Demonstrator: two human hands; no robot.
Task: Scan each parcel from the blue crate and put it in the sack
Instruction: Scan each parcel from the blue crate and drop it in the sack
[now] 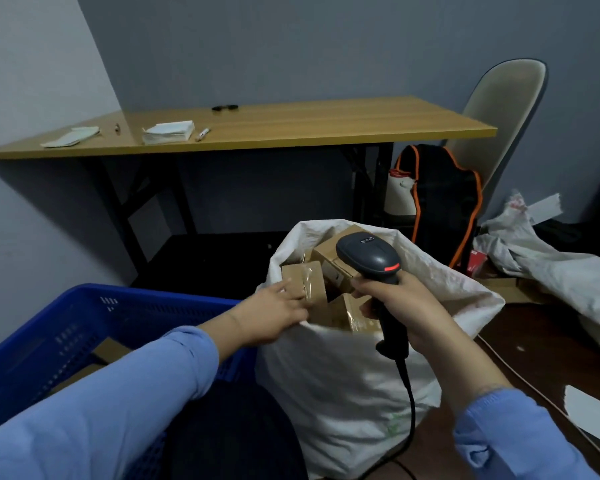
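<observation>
Cardboard parcel (pixel 305 284), small, brown and flat-sided, with a strip of shiny clear tape down its face, sits tilted in the mouth of the sack (pixel 343 393), on top of other brown boxes (pixel 329 254) that fill it to the brim; the left hand (pixel 274 313) reaches in from the crate side, its fingers stretched fairly straight and laid against the parcel's lower left edge, touching it rather than wrapped round it; the sack is white woven plastic, slumped and creased, its rim standing open, with a faint green print low on its front too blurred to read; just right of the parcel, over the same opening, the right hand (pixel 402 306) is curled tight round the grip of a scanner (pixel 371 258), dark grey moulded plastic with a rounded head, a red strip across its nose and a small mark on top too small to read; a black cable (pixel 411 403) hangs from its handle down the front of the sack; the blue crate (pixel 84 323), hard plastic with slotted walls, stands just left of the sack, and more brown cardboard (pixel 111 349) shows inside it past a light blue sleeve (pixel 118 410); behind, a wood-grain table (pixel 291 126) on black legs carries a stack of white sheets (pixel 168 132); a pale chair (pixel 499 109) and a black backpack (pixel 440 202) trimmed in orange stand at its right end; crumpled white sacking (pixel 541 265) lies on the floor to the right.
</observation>
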